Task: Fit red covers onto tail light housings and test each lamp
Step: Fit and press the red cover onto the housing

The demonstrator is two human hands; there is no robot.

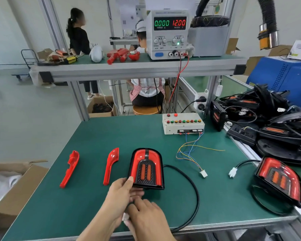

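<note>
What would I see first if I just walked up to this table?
Probably the red tail light at the middle of the green table, with the left hand holding its near edge. Two loose red covers lie to its left. Up on the shelf, a power box glows with green and red numbers.

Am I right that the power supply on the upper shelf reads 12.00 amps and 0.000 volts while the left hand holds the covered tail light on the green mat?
Not quite: the head view shows the power supply reading 0.000 under current and 12.00 under voltage, so the figures are swapped. The rest holds: the left hand holds the covered tail light on the green mat.
</note>
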